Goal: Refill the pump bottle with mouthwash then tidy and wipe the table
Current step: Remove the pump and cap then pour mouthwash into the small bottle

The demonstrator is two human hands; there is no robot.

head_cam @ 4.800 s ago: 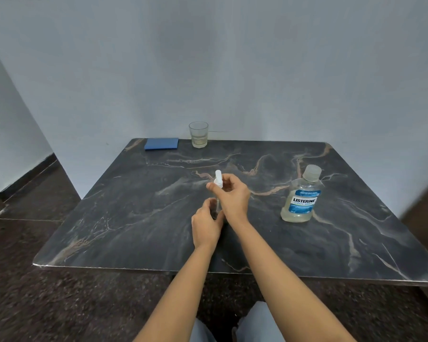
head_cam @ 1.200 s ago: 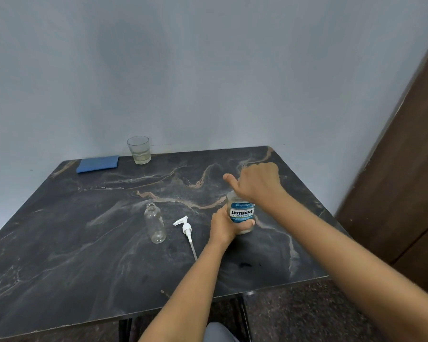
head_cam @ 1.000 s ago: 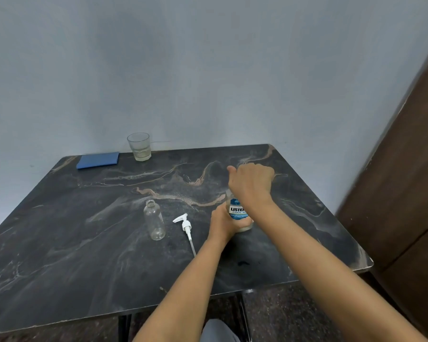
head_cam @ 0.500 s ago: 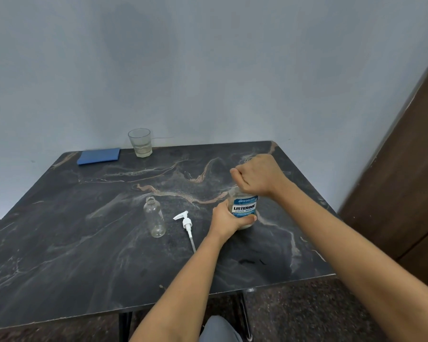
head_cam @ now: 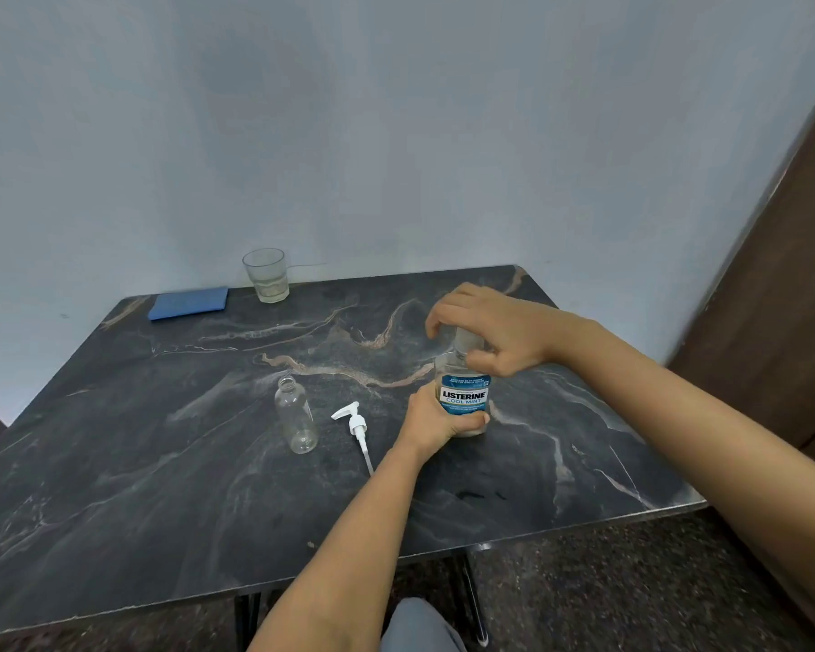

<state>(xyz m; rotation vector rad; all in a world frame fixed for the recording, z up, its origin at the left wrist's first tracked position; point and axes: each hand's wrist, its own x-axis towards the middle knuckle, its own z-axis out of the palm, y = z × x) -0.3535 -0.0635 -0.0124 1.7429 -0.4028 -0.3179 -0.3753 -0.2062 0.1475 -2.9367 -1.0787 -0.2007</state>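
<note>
Left hand (head_cam: 436,418) grips upright mouthwash (head_cam: 463,397); right hand (head_cam: 488,331) grasps its cap (head_cam: 467,340), apparently unscrewing; open bottle (head_cam: 296,421) stands left.

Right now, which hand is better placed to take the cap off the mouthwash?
The right hand: its grip is already around the cap, while the left hand steadies the mouthwash.

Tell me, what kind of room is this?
Probably a plain room in a home, though that is a guess: a dark marble-patterned table pushed against a bare pale wall, a drinking glass and a mouthwash bottle on it, and a brown wooden door alongside.
</note>
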